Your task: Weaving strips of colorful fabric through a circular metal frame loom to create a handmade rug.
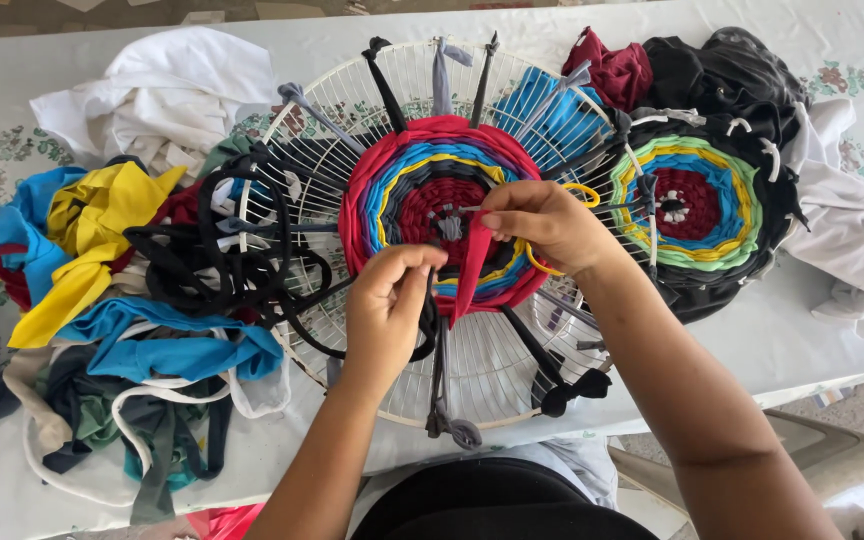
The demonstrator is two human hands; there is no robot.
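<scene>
Round weaving (442, 195) of coloured fabric rings, centred on a white wire fan guard (352, 110). The right hand (542, 225) pinches a red fabric strip (472, 270) over the weaving's lower edge; the left hand (387, 300), just below, grips a dark spoke strip (439, 350). Even tension likely keeps the rings flat.

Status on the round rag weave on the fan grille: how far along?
Done: rings of maroon, grey, yellow, blue and red fill the centre of the white wire fan guard. A finished round mat lies at the right.

In hand: right hand pinches a red strip at the weave; left hand grips a dark spoke strip.

Left: the outer grille is bare, spokes uncovered; a pile of fabric strips sits unused.
</scene>
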